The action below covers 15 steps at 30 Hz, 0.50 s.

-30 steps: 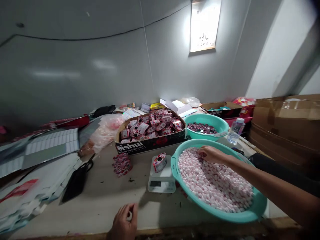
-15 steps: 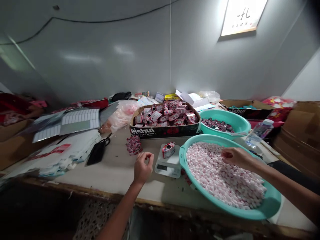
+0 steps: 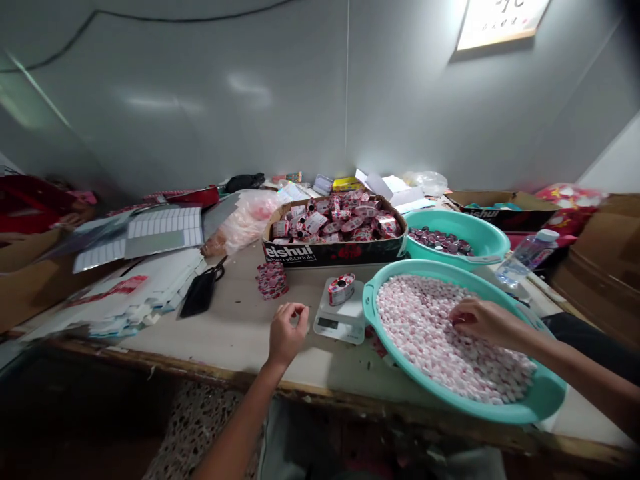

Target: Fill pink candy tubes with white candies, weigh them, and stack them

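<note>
My right hand (image 3: 475, 320) is over the large turquoise basin (image 3: 371, 313), its bent fingertips drawn together at the surface of many small white and pink pieces (image 3: 425, 340), like wrapped candies. What those fingers hold, if anything, is hidden. My left hand (image 3: 287, 335) hovers above the table, fingers loosely curled and thumb apart, with nothing visible in it. Just right of it lies a white digital scale (image 3: 350, 308), bearing one small red-and-white printed tin (image 3: 341, 291) with a dark opening on top. A stack of pink printed pieces (image 3: 271, 280) lies beyond my left hand.
Behind the scale, a black carton (image 3: 350, 253) is heaped with similar tins. A second turquoise basin (image 3: 493, 241) holds dark round caps. A bottle (image 3: 530, 257) stands on the right; a black phone-like object (image 3: 197, 293) and flat white packaging (image 3: 130, 293) lie left. Another person's hand (image 3: 75, 217) shows far left.
My right hand has lowered further into the white pieces, its fingertips now closer to them. My left hand stays nearly still. The view has tilted slightly down.
</note>
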Tool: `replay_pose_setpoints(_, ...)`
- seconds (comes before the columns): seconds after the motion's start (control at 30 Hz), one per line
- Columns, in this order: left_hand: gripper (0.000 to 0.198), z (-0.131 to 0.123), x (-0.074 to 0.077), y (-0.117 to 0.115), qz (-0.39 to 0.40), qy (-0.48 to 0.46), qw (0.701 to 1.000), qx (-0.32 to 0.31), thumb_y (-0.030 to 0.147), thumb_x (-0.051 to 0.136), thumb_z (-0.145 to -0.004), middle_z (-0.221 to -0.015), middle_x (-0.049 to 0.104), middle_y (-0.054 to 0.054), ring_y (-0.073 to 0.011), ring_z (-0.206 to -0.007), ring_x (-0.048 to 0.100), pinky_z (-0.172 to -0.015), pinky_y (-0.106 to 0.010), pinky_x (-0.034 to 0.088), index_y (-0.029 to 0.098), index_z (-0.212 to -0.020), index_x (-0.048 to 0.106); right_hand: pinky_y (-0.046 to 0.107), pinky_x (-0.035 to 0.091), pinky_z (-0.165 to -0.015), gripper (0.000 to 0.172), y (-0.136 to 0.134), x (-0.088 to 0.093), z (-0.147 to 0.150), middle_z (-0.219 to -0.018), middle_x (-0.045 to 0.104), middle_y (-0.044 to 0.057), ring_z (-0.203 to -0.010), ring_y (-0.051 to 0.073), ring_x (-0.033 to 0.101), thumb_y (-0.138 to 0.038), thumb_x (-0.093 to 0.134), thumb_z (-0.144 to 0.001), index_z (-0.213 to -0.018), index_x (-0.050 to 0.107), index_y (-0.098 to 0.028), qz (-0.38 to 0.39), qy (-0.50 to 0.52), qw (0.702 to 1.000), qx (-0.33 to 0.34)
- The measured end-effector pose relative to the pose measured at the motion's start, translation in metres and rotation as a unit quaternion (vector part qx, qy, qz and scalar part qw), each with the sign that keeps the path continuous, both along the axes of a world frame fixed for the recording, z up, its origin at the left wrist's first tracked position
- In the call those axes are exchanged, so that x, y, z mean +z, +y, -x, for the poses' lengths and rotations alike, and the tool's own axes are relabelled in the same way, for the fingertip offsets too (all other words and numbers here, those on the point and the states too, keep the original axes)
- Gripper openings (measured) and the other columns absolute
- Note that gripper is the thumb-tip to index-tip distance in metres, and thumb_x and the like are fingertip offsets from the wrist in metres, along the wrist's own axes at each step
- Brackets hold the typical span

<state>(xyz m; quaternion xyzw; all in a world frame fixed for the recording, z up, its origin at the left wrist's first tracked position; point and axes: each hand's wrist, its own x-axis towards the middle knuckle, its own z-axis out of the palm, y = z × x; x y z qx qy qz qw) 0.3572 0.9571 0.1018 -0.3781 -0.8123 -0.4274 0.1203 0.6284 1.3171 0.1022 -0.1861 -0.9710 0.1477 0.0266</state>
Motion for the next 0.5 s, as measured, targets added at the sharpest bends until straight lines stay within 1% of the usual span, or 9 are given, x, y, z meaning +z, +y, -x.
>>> replay_pose_setpoints(0.1, 0.017, -0.003, -0.007, -0.01, 0.001, -0.01, 1.0, 0.0, 0.031, 0.051, -0.088, -0.075, 0.061, -0.002, -0.0168, -0.075, 0.054, -0.073, -0.029, 0.043, 0.02, -0.077, 0.059, 0.029, 0.045, -0.076, 0.017, -0.01, 0.002, 0.006, -0.096, 0.069, 0.009, -0.084, 0.023, 0.064, -0.026, 0.056, -0.077, -0.083, 0.072, -0.023, -0.009, 0.004, 0.999, 0.048)
replay_pose_setpoints(0.17, 0.017, -0.006, -0.013, -0.019, 0.004, -0.013, 1.0, 0.002, 0.03, 0.051, -0.089, -0.076, 0.061, -0.002, -0.0169, -0.075, 0.054, -0.073, -0.029, 0.043, 0.02, -0.078, 0.059, 0.03, 0.045, -0.077, 0.021, -0.02, 0.004, 0.012, -0.101, 0.068, 0.01, -0.086, 0.023, 0.064, -0.029, 0.055, -0.08, -0.09, 0.072, -0.022, -0.004, 0.015, 0.998, 0.059)
replay_pose_setpoints(0.23, 0.016, -0.011, -0.019, -0.029, 0.01, -0.011, 1.0, 0.008, 0.03, 0.051, -0.089, -0.076, 0.061, -0.001, -0.017, -0.075, 0.054, -0.073, -0.03, 0.043, 0.02, -0.078, 0.059, 0.029, 0.046, -0.073, 0.025, -0.03, 0.005, 0.018, -0.098, 0.069, 0.009, -0.083, 0.022, 0.064, -0.028, 0.05, -0.083, -0.094, 0.071, -0.022, 0.024, 0.011, 0.997, 0.075)
replay_pose_setpoints(0.3, 0.016, -0.017, -0.025, -0.039, 0.017, -0.009, 1.0, 0.012, 0.03, 0.051, -0.089, -0.076, 0.06, -0.002, -0.0173, -0.077, 0.054, -0.075, -0.03, 0.043, 0.02, -0.078, 0.058, 0.028, 0.045, -0.068, 0.026, -0.036, 0.005, 0.023, -0.089, 0.07, 0.007, -0.077, 0.02, 0.064, -0.026, 0.046, -0.084, -0.089, 0.071, -0.021, 0.045, 0.0, 0.996, 0.081)
replay_pose_setpoints(0.4, 0.015, -0.024, -0.036, -0.051, 0.027, -0.008, 0.999, 0.015, 0.029, 0.051, -0.09, -0.078, 0.06, -0.002, -0.0178, -0.08, 0.055, -0.076, -0.03, 0.043, 0.02, -0.08, 0.058, 0.026, 0.045, -0.065, 0.023, -0.037, 0.002, 0.029, -0.082, 0.071, 0.005, -0.072, 0.019, 0.064, -0.025, 0.048, -0.081, -0.083, 0.07, -0.02, 0.073, -0.01, 0.995, 0.06)
replay_pose_setpoints(0.5, 0.014, -0.03, -0.048, -0.056, 0.027, -0.009, 0.999, 0.026, 0.029, 0.05, -0.091, -0.079, 0.06, -0.002, -0.018, -0.081, 0.055, -0.076, -0.03, 0.044, 0.021, -0.082, 0.058, 0.026, 0.046, -0.065, 0.021, -0.035, -0.003, 0.032, -0.084, 0.072, 0.005, -0.072, 0.019, 0.064, -0.028, 0.052, -0.078, -0.085, 0.07, -0.019, 0.135, -0.012, 0.99, 0.04)
